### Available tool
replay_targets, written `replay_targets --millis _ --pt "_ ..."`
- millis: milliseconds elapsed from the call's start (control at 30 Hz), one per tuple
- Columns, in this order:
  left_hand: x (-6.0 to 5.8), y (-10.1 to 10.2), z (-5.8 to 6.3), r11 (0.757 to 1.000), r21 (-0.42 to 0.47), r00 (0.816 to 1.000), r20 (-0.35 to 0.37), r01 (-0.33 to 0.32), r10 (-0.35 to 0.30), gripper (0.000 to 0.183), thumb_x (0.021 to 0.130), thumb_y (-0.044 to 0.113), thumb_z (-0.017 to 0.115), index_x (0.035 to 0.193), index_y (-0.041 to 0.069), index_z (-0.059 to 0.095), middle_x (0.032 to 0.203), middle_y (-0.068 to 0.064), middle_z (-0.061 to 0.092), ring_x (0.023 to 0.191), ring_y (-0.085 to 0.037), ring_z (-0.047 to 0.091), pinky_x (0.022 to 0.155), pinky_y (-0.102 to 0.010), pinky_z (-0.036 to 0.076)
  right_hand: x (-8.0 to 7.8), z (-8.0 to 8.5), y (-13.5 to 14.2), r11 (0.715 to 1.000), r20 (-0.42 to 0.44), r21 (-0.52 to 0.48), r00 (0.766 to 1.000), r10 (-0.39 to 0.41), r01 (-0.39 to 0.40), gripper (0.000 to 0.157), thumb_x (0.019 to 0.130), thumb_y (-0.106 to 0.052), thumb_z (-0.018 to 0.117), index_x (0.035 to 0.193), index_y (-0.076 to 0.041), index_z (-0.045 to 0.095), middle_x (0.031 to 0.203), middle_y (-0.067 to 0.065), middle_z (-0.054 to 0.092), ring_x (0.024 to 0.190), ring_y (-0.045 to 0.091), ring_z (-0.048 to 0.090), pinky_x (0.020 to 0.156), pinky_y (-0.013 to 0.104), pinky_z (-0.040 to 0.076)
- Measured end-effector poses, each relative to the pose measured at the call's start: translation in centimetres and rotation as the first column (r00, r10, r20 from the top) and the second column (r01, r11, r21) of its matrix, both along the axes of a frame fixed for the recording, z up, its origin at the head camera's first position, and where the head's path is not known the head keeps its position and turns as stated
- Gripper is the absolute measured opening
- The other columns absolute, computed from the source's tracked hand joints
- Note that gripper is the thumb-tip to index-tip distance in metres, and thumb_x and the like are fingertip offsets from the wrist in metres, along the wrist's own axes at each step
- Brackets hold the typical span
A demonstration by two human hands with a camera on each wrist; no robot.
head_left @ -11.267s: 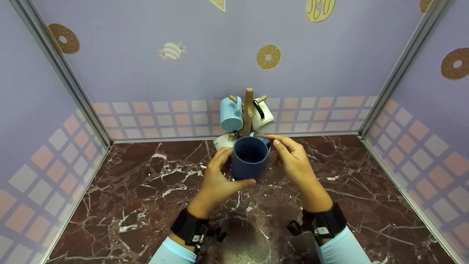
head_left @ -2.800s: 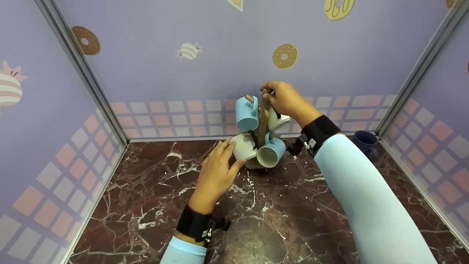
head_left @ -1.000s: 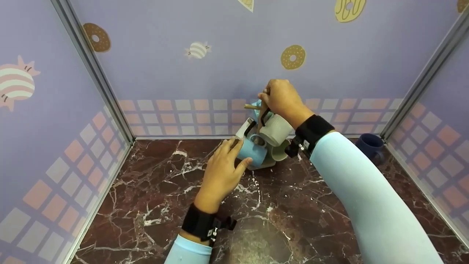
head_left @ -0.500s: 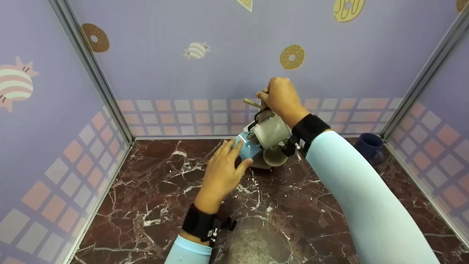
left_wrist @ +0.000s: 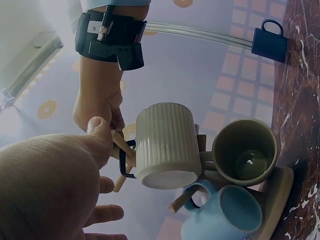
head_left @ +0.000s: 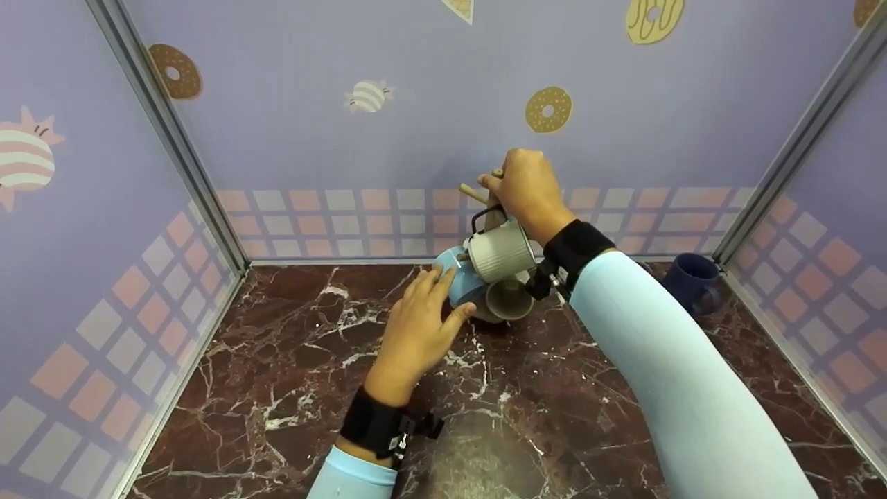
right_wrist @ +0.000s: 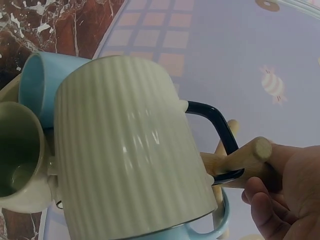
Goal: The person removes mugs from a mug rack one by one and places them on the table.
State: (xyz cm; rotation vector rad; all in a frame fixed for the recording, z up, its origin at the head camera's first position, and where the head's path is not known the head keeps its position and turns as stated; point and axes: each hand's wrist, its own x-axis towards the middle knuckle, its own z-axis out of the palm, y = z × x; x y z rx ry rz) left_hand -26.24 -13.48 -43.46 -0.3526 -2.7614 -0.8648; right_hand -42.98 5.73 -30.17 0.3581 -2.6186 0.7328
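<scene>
With my right hand [head_left: 530, 190] grasping the post [head_left: 493, 200] of the wooden mug rack and my left hand [head_left: 418, 326] loosely extended beside a light blue mug [head_left: 463, 278], several mugs hang in place (one upper peg [head_left: 472, 193] appears bare), while the dark blue mug [head_left: 688, 283] stands off the rack on the tabletop [head_left: 326, 395].

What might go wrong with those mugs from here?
The ribbed mug hangs by its black handle on a peg; if the right hand, gripping the wooden stand, tips it, the mug might slide off. The light blue mug and the cream mug hang close together, so a jolt could knock them and perhaps chip one.
</scene>
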Motion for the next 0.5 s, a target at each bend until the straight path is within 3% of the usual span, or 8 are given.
replay_targets --millis 167,367,500 --pt "-0.09 0.07 -0.21 1.0 0.004 1.0 -0.002 0.0 0.0 0.083 0.112 0.067 0.054 0.177 0.018 0.041 0.187 -0.012 0.034 0.173 -0.045 0.031 0.137 -0.074 0.031 -0.01 -0.21 0.06 1.0 0.009 -0.013 1.0 -0.009 0.009 0.041 0.107 -0.04 0.083 0.086 -0.006 0.074 0.085 0.013 0.08 0.081 0.031 0.081 0.073 0.042 0.066" --pt "-0.09 0.18 -0.22 1.0 -0.003 1.0 0.014 -0.001 0.001 0.083 0.112 0.068 0.053 0.177 0.018 0.041 0.187 -0.012 0.034 0.173 -0.045 0.031 0.137 -0.075 0.031 0.1 -0.18 0.31 1.0 0.028 -0.025 1.0 0.006 -0.005 0.037 0.108 -0.038 0.082 0.09 -0.005 0.075 0.085 0.01 0.082 0.077 0.026 0.079 0.07 0.039 0.064" --pt "-0.1 0.22 -0.21 1.0 -0.006 1.0 0.025 -0.003 0.004 0.083 0.112 0.068 0.054 0.177 0.019 0.041 0.186 -0.013 0.034 0.174 -0.045 0.03 0.137 -0.075 0.03 0.29 -0.23 0.42 0.999 0.041 -0.043 0.999 0.026 -0.024 0.036 0.109 -0.037 0.08 0.102 -0.002 0.076 0.095 0.014 0.084 0.085 0.029 0.081 0.077 0.043 0.067"
